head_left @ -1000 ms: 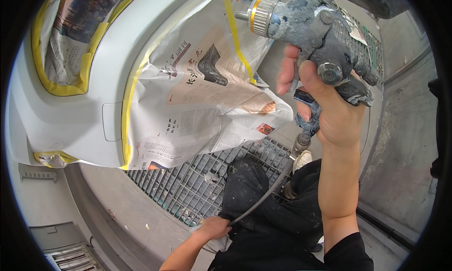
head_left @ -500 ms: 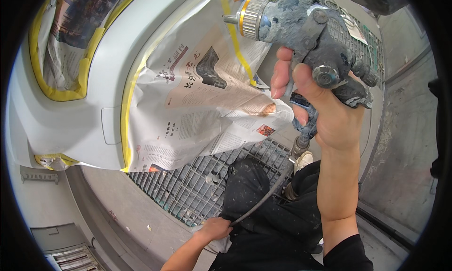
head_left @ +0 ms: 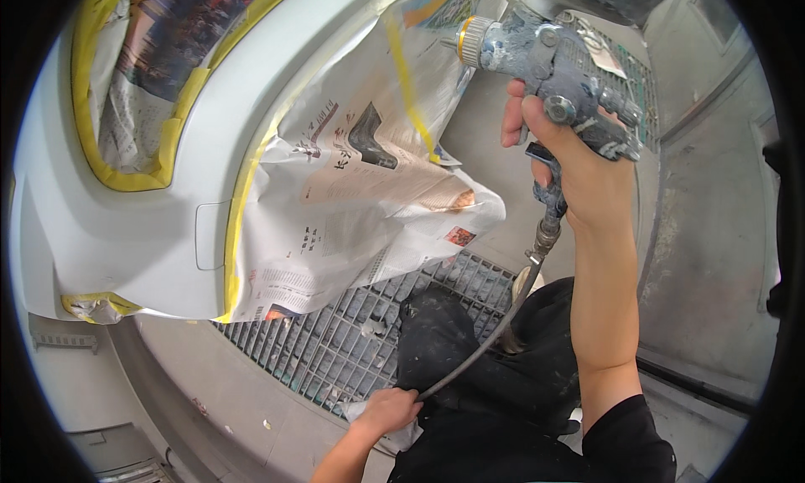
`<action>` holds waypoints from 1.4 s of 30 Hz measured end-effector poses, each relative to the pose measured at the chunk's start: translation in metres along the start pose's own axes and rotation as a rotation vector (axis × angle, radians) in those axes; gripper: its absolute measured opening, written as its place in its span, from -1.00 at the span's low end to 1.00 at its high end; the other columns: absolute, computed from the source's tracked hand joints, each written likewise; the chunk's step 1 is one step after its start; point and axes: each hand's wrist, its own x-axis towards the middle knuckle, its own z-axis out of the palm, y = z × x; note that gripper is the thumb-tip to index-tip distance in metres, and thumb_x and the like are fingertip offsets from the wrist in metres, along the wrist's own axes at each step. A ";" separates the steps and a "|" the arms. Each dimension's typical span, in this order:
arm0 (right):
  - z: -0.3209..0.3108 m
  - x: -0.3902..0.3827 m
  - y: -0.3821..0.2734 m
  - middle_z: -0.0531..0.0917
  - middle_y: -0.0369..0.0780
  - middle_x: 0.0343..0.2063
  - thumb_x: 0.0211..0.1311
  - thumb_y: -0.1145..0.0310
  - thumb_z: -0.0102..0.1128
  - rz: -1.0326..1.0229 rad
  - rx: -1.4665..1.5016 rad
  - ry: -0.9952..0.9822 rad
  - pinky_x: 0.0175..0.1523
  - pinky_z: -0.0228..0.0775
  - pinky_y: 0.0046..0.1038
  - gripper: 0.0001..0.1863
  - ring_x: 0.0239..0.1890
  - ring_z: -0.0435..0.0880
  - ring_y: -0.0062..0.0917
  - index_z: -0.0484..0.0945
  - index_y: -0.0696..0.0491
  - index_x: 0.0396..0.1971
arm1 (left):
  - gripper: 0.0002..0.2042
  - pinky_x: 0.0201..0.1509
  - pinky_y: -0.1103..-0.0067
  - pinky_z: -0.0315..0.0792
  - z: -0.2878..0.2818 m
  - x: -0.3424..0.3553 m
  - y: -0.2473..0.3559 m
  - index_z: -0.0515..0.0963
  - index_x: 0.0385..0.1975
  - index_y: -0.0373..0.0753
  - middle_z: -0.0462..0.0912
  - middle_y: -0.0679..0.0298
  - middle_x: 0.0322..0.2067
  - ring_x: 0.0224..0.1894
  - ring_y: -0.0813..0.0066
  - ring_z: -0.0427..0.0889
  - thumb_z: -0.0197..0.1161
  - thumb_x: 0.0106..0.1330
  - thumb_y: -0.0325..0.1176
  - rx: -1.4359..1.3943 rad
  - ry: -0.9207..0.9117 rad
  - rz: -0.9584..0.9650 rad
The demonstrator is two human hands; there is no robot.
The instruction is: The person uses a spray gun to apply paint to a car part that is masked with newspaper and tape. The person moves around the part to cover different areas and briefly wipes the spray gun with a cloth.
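Ok, spray gun [head_left: 537,59] pts L, long axis slanting lower-R; R grip [head_left: 594,168] clasps it, L grip [head_left: 390,412] hose [head_left: 505,322].

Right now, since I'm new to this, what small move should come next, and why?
Perhaps ease the spray gun left, toward the pale panel: its nozzle points that way, the right hand grips it, and the left hand holds the hose.

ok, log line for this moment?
right hand: gripping spray gun | left hand: gripping hose | nozzle: pointing left | newspaper: yellow-taped to white panel
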 end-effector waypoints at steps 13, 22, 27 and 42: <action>-0.010 0.053 -0.040 0.71 -0.34 -0.42 0.29 0.24 0.36 0.105 -0.186 -0.067 -0.52 0.19 -0.65 -0.76 -0.38 0.63 -0.71 0.69 0.10 -0.21 | -0.68 -0.34 0.13 0.51 -0.035 -0.009 0.032 0.58 -0.38 -0.23 0.66 0.03 -0.56 -0.39 -0.07 0.67 0.19 0.39 -0.07 -0.047 0.191 0.207; 0.005 0.078 -0.038 0.70 -0.37 -0.49 0.23 0.25 0.40 -0.005 -0.209 0.054 -0.49 0.24 -0.64 -0.82 -0.45 0.60 -0.77 0.71 0.05 -0.34 | -0.67 -0.33 0.15 0.51 -0.047 -0.017 0.036 0.57 -0.39 -0.24 0.66 0.03 -0.56 -0.40 -0.07 0.67 0.18 0.40 -0.06 -0.015 0.235 0.251; 0.007 0.057 -0.045 0.68 -0.37 -0.52 0.22 0.33 0.40 0.032 -0.152 -0.041 -0.54 0.26 -0.64 -0.84 -0.47 0.59 -0.78 0.72 0.09 -0.29 | -0.66 -0.35 0.15 0.50 -0.039 -0.025 0.032 0.58 -0.37 -0.23 0.66 0.03 -0.56 -0.40 -0.06 0.67 0.18 0.41 -0.04 -0.013 0.184 0.227; -0.003 0.029 -0.036 0.71 -0.32 -0.49 0.26 0.32 0.39 0.135 -0.062 -0.268 -0.57 0.26 -0.64 -0.85 -0.43 0.67 -0.72 0.69 0.08 -0.31 | -0.65 -0.34 0.16 0.52 -0.037 -0.028 0.030 0.58 -0.36 -0.21 0.66 0.03 -0.55 -0.40 -0.06 0.68 0.16 0.41 -0.01 0.022 0.169 0.268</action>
